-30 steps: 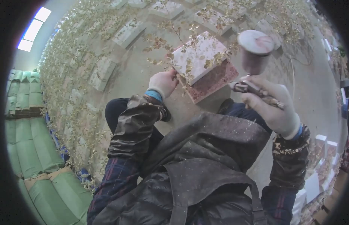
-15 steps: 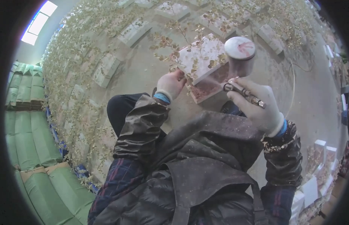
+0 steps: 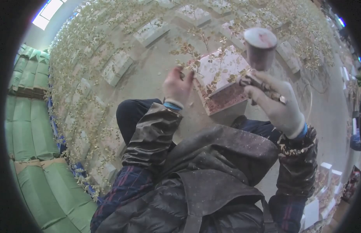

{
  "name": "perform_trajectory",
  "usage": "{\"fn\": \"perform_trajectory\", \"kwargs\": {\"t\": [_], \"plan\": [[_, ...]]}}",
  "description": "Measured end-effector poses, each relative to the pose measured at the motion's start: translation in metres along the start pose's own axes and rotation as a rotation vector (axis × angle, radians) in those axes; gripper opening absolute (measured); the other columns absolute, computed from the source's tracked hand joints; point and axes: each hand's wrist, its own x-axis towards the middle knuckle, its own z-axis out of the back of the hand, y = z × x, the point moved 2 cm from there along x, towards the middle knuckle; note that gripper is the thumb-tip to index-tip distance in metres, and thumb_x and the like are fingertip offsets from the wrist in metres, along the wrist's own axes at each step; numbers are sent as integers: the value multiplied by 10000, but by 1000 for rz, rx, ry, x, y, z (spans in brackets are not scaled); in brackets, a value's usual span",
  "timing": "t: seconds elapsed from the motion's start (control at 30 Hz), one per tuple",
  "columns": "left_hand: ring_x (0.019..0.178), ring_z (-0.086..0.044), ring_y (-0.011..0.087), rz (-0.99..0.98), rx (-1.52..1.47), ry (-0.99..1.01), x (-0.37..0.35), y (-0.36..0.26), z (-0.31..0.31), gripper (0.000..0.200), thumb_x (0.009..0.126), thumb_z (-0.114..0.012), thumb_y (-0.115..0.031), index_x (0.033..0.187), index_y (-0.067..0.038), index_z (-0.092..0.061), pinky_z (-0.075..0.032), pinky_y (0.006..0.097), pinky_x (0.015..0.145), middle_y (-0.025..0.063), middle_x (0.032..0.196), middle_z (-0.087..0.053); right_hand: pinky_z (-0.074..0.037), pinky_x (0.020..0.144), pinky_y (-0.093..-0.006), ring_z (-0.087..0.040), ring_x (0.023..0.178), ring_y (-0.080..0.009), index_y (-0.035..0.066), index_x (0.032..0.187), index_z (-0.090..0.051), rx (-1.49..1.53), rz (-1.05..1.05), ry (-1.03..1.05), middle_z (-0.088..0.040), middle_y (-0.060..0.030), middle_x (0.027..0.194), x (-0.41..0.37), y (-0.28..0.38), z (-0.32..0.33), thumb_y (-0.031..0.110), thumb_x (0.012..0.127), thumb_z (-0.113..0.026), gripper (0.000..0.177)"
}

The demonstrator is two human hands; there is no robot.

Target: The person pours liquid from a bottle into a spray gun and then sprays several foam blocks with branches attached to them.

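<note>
My right hand (image 3: pixel 280 104), in a whitish glove, grips a spray gun (image 3: pixel 262 84) with a paint cup (image 3: pixel 261 50) standing on top of it. The nozzle points left, towards a foam block (image 3: pixel 223 99) with a pale top and a reddish, speckled side. Thin stems with small golden leaves (image 3: pixel 223 72) stick up from this block. Left of the block, my left hand (image 3: pixel 175 87) has its gloved fingers up and apart, close to the outermost leaves. It appears to hold nothing, though motion blurs the fingertips.
Many similar blocks (image 3: pixel 117 68) with leafy stems cover the floor ahead and to the left. Green sacks (image 3: pixel 31 128) are stacked along the left side. A hose (image 3: pixel 310 101) trails behind my right hand. White blocks (image 3: pixel 311 209) stand at lower right.
My left hand has let go of the leafy stem it pinched at the block's front corner and opened. The spray gun has shifted slightly right, and the spray mist no longer shows.
</note>
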Motion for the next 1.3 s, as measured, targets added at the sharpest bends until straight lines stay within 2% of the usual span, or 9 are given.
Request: {"fn": "perform_trajectory", "kwargs": {"t": [0.07,0.17,0.27,0.67,0.8,0.97,1.17,1.27,1.3], "plan": [[784,-608,203,128,-84,-130,21,19,4,947,735,-486,-845,1268,-62,-495,-518,364,718,45,872,-593,-588,851,-312,-699,951,-259,-85,1250,-547,6,-35,102,-681,-223,1097,20,4,-1,92,912,-657,397],[707,-589,180,186,6,-14,44,18,16,1071,764,-409,-866,1459,-55,-343,-535,347,707,5,719,-560,-570,625,-237,-669,702,-169,-58,1132,-650,-63,159,53,-715,-156,959,37,3,-15,110,908,-675,281],[964,-674,283,202,23,149,52,23,12,907,808,-426,-812,1404,-131,-469,-534,447,935,163,1285,-614,-437,593,-241,-557,643,-103,-11,1065,-671,-70,167,-23,-668,-34,818,37,5,-27,107,918,-651,189],[971,-677,229,160,-338,165,27,29,5,409,901,-664,-372,1199,-92,-661,-553,335,905,120,1166,-689,-530,854,-257,-677,897,-147,-21,1209,-631,-44,-214,66,-727,-107,1005,47,5,-21,150,909,-693,351],[700,-614,112,100,-380,125,24,30,0,436,881,-684,-441,1180,-124,-671,-529,260,699,26,934,-729,-543,614,-225,-626,655,-134,-48,1146,-647,6,33,127,-705,-118,897,49,5,-27,96,924,-654,264],[742,-524,155,451,-855,-26,40,31,2,477,1032,-396,-362,1331,-6,-503,-500,244,675,92,940,-578,-587,650,-252,-683,728,-192,-42,1198,-607,-162,101,27,-695,-198,1061,56,-11,-1,67,937,-611,283],[449,-438,165,1095,-557,108,91,133,-93,239,887,-484,-95,669,-140,-396,-364,291,407,39,553,-436,-478,914,-407,-590,1073,-267,55,1238,-645,-227,101,-244,-680,-118,1179,38,-39,40,236,937,-659,351],[1153,-590,345,239,38,373,108,256,-190,574,821,-570,-494,1298,-176,-591,-431,410,1015,118,1250,-642,-68,1178,-352,-685,857,-59,180,983,-754,-773,57,-712,-746,63,911,18,-66,41,477,862,-695,325],[1211,-519,342,188,-25,410,109,269,-193,579,847,-549,-501,1340,-198,-537,-393,415,1049,111,1311,-577,-157,1075,-325,-669,833,-68,158,955,-746,-496,24,-783,-729,46,908,17,-93,31,402,870,-680,266]]}}
